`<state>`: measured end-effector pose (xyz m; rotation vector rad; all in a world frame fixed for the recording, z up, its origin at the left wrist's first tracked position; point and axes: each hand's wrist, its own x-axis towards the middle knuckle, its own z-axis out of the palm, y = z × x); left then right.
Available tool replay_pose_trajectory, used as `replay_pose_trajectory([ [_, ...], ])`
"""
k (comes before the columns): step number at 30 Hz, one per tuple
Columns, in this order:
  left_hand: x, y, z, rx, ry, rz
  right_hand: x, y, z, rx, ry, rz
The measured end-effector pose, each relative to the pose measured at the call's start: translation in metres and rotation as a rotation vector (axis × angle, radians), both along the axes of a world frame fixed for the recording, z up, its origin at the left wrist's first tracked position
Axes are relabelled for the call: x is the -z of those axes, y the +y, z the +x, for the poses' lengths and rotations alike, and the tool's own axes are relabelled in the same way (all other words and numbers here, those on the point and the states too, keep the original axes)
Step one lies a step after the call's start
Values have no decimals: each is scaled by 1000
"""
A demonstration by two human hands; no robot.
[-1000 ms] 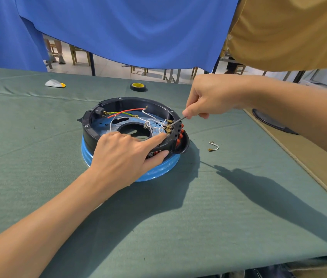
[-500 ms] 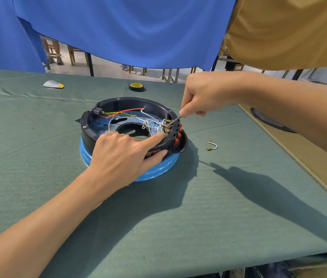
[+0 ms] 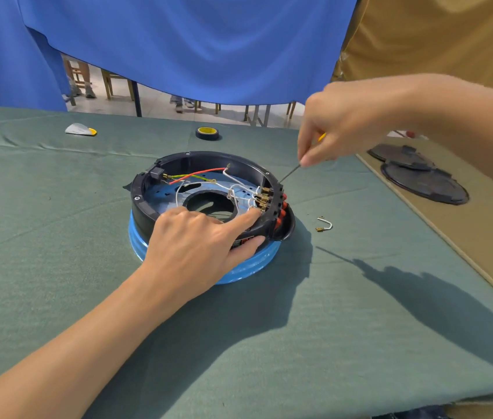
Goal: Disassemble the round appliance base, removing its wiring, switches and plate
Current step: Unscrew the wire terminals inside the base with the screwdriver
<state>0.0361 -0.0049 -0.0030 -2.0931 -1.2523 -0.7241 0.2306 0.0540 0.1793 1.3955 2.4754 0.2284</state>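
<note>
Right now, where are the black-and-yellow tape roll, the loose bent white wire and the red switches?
Black-and-yellow tape roll (image 3: 206, 130): head view, yellow top.
Loose bent white wire (image 3: 330, 224): head view, bend.
Red switches (image 3: 281, 212): head view, middle button.

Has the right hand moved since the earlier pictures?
Yes: right hand drew back rightward from the switches; screwdriver tip now at the base rim.
</note>
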Motion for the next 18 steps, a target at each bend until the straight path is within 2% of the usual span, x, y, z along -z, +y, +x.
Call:
replay_pose_trajectory([
  [5,-3,-6,31,-94,48,-11,22,-5,10,15,150,-26],
  [18,-4,-5,41,-108,29,0,33,-5,13,37,142,50],
])
